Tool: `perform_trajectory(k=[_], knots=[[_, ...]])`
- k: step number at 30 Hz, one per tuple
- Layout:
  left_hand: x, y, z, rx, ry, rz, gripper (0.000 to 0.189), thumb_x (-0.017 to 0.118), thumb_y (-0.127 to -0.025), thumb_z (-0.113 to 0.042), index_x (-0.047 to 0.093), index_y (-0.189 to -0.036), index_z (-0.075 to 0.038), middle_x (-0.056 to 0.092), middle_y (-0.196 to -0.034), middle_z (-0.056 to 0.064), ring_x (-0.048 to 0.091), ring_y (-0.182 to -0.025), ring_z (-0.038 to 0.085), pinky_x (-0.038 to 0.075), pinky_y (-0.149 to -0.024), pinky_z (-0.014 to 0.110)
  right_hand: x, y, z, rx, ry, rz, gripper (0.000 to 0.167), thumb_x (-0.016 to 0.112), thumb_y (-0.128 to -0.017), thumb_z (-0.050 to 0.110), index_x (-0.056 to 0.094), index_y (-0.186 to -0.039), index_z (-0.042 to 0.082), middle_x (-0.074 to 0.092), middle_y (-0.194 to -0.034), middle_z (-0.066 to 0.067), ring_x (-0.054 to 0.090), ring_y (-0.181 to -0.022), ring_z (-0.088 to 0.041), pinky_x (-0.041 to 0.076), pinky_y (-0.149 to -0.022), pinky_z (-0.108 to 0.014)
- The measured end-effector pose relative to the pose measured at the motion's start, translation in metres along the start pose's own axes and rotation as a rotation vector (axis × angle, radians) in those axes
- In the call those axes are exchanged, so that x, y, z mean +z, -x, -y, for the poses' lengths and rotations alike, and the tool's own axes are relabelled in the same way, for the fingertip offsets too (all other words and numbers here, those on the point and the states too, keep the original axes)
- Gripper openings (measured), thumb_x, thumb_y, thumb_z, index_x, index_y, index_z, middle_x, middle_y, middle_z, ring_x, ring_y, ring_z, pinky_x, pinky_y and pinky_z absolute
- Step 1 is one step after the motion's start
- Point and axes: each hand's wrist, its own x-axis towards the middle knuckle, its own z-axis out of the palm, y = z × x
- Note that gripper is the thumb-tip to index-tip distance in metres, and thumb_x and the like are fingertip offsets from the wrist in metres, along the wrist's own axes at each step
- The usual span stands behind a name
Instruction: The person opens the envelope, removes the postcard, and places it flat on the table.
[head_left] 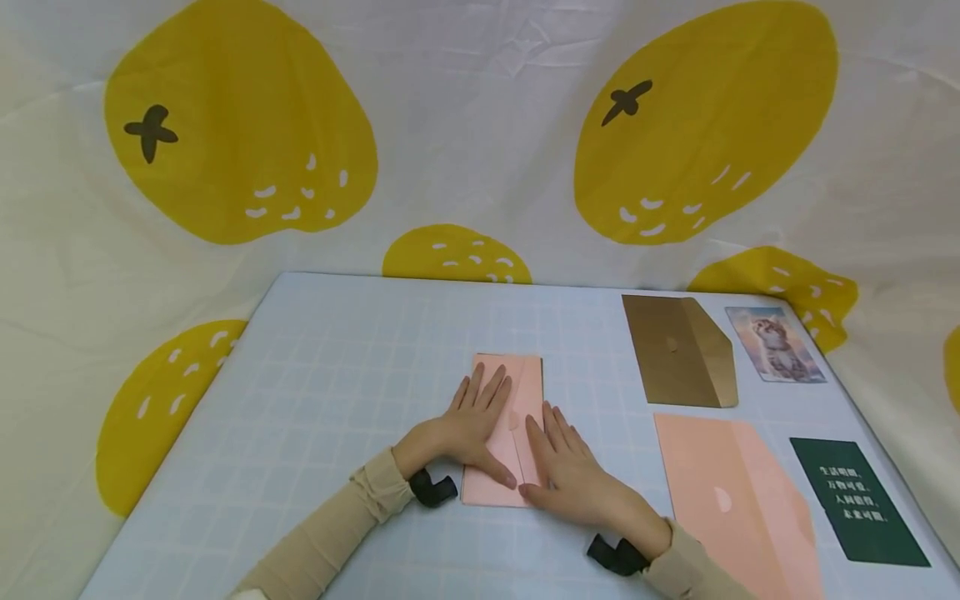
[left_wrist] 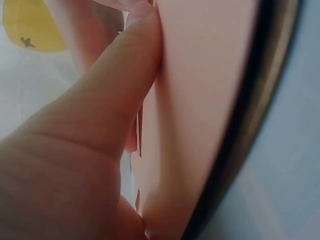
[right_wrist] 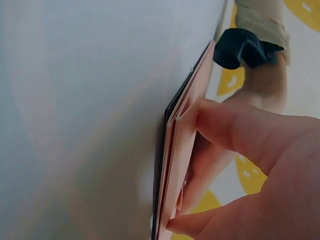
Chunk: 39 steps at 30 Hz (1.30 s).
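A closed pink envelope lies upright in the middle of the table, on top of a dark-edged layer. My left hand rests flat across its left half with fingers spread, thumb low near the flap's seam. On the right side my right hand presses the envelope's edge, its fingers straight and pointing away from me. Seen from the right wrist, the stack has pink folded layers above a dark one, with thumb and a finger touching the top edge. The left wrist view shows the left thumb on the pink paper.
At the right lie an open gold-brown envelope, an open pink envelope, a kitten card and a dark green card with white writing. A fruit-print curtain hangs behind the table.
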Motion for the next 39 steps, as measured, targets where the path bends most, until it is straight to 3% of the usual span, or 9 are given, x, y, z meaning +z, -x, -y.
perform_trajectory(k=[31,39], knots=[[0.0011,-0.0005,0.0007,-0.006,0.004,-0.003,0.144,0.073,-0.066,-0.078,-0.014,-0.157,-0.009,-0.028,-0.161,0.005,-0.033,-0.142,0.033,-0.014,-0.115,0.051,-0.0006,0.0003,-0.0002,0.006,-0.043,0.009,0.088,0.063,-0.094,0.039,0.015,-0.157,0.0,-0.009,-0.162,-0.024,-0.009,-0.149,-0.04,0.005,-0.115,-0.061],[0.001,-0.0003,0.0007,-0.004,0.007,-0.002,0.142,0.073,-0.066,-0.077,-0.012,-0.158,-0.008,-0.026,-0.162,0.005,-0.032,-0.143,0.033,-0.013,-0.116,0.051,-0.0089,0.001,0.001,0.026,-0.12,0.041,0.09,0.06,-0.093,0.029,0.005,-0.158,0.0,-0.007,-0.163,-0.022,-0.007,-0.15,-0.039,0.006,-0.116,-0.058]])
